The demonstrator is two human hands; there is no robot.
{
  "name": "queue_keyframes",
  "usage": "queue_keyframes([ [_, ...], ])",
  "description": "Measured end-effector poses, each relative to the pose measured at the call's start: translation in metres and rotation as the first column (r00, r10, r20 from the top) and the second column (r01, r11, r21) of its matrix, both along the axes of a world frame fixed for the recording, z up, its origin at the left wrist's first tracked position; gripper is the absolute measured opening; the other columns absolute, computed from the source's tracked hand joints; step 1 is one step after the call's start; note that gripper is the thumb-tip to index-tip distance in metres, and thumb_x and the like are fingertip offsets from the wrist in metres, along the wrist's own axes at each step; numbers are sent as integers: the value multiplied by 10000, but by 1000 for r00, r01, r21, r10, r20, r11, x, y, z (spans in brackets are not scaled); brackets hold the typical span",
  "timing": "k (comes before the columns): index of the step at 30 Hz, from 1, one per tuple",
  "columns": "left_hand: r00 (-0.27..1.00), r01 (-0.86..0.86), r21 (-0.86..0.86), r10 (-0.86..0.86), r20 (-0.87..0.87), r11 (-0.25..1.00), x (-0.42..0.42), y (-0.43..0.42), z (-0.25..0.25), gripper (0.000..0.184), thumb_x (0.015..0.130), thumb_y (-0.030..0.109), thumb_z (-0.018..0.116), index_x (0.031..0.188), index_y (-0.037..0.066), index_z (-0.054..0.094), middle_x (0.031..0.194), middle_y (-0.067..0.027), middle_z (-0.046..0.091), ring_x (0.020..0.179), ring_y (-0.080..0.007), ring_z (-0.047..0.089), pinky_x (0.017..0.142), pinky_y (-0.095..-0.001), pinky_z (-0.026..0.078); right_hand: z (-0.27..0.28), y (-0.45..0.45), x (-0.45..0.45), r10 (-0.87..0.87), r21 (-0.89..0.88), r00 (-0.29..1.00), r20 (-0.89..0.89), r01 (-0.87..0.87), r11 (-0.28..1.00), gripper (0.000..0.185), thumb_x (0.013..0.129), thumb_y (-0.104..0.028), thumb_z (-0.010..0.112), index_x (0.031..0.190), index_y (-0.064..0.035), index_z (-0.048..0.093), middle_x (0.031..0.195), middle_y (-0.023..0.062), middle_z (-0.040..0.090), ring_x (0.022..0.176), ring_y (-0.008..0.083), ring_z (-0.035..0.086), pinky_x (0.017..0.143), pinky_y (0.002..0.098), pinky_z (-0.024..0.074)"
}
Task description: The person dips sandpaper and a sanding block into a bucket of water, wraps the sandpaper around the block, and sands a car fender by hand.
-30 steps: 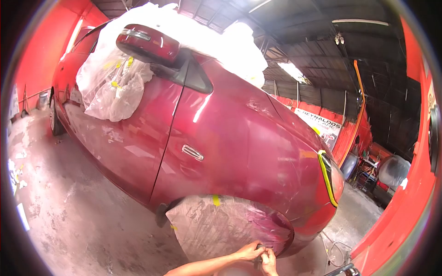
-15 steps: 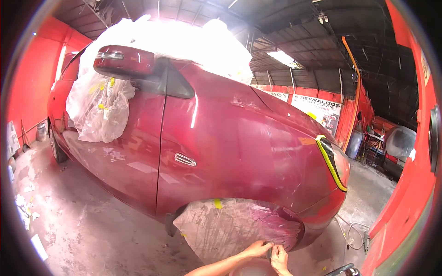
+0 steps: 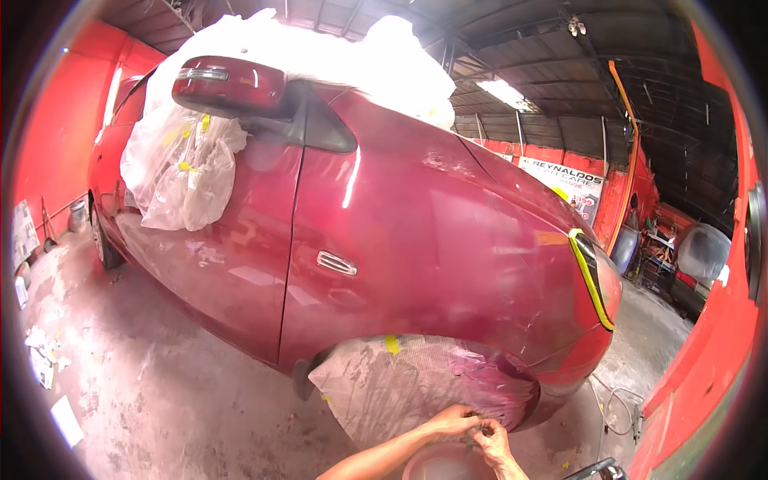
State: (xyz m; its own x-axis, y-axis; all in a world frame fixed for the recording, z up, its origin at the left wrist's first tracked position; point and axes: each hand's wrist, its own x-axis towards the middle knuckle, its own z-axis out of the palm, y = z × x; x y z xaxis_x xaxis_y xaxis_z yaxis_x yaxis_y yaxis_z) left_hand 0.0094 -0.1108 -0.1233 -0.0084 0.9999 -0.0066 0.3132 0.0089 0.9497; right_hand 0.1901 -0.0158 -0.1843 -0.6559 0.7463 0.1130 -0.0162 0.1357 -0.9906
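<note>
My left hand (image 3: 454, 421) and my right hand (image 3: 494, 442) meet at the bottom of the head view, fingers pinched together. Something small and dark seems to be between the fingertips, too small to name. Just beneath the hands is a round, dull reddish container (image 3: 440, 466), perhaps a pail, cut off by the lower edge. Behind them a covering sheet (image 3: 384, 384), stained with maroon paint, hides the front wheel. The dark red car (image 3: 448, 264) fills the middle, its fender showing cloudy patches. Yellow tape (image 3: 590, 280) borders the headlight (image 3: 610, 284).
White plastic sheeting (image 3: 180, 188) hangs over the door window below the side mirror (image 3: 228, 86). A hose (image 3: 612, 408) lies on the floor at right, near a red post (image 3: 696, 368). Paper scraps (image 3: 67, 422) lie on the stained floor at left.
The view has shifted, so the car sits slightly higher and further right. Both hands stay together, a little higher in the view, and more of the round container shows below them.
</note>
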Motion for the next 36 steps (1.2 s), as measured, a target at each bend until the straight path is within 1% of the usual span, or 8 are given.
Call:
queue_keyframes([
  [3, 990, -133, 231, 140, -16, 964, 7, 6, -13, 468, 882, 354, 583, 1135, -29, 669, 926, -171, 721, 833, -246, 682, 754, -412, 529, -6, 6, -3, -1, -72, 997, -76, -5, 997, 370, 829, -120, 858, 1087, 12, 628, 979, 54, 671, 844, 134, 650, 770, 283, 544],
  [6, 914, -149, 279, 240, -326, 948, 5, 11, -21, 491, 899, 369, 588, 1203, -9, 659, 1032, -254, 725, 966, -374, 714, 844, -492, 546, 9, -3, 1, 12, -142, 997, -75, -23, 990, 362, 802, -156, 860, 1074, -30, 657, 988, 22, 691, 883, 119, 620, 816, 305, 521],
  [12, 831, -30, 101, 80, -551, 994, 9, -40, 66, 630, 985, 422, 564, 1454, 8, 487, 1169, -303, 673, 1124, -448, 635, 973, -549, 490, 6, 3, 1, 504, -74, 537, 676, -631, 773, 396, 857, -200, 811, 1167, -11, 651, 992, 65, 690, 910, 189, 663, 812, 355, 544],
  [22, 769, 169, 96, -70, -636, 981, 28, -71, 108, 676, 988, 433, 576, 1524, 60, 403, 1282, -259, 643, 1214, -420, 600, 1035, -518, 475, -106, 12, -6, 352, -143, 178, 919, -682, 718, 398, 854, -234, 803, 1181, -51, 668, 1035, 96, 697, 953, 237, 665, 860, 385, 534],
  [24, 753, 197, 373, 103, -650, 907, 26, -57, 75, 710, 929, 436, 641, 1478, 33, 441, 1038, -262, 716, 1031, -430, 683, 901, -537, 542, -114, 13, 3, 335, -154, 137, 932, -689, 708, 398, 854, -241, 801, 1183, -59, 671, 1044, 102, 698, 961, 246, 666, 870, 391, 532],
  [29, 725, 172, 211, 21, -688, 962, 11, -64, 87, 556, 898, 353, 651, 1334, 15, 578, 1019, -244, 730, 972, -418, 709, 825, -527, 570, -83, 33, 31, 248, -116, 53, 967, -775, 621, 400, 852, -258, 797, 1190, -79, 679, 1065, 117, 701, 983, 270, 667, 894, 406, 527],
  [32, 646, 99, 60, -19, -763, 993, -7, -43, 63, 286, 847, 213, 616, 1006, 15, 748, 958, -244, 733, 909, -405, 725, 771, -520, 580, 129, 7, -4, 143, 70, 105, 984, -970, 231, 424, 840, -302, 779, 1200, -100, 684, 1112, 183, 674, 1056, 360, 637, 929, 449, 512],
  [36, 688, 134, 75, -39, -725, 988, -18, -41, 41, 278, 834, 198, 608, 979, 17, 761, 986, -252, 731, 930, -414, 723, 802, -513, 579, 293, -41, -12, -107, 907, 901, 421, -419, 46, 427, 760, -133, 841, 1163, -88, 709, 1158, 144, 664, 1083, 362, 625, 907, 444, 538],
])
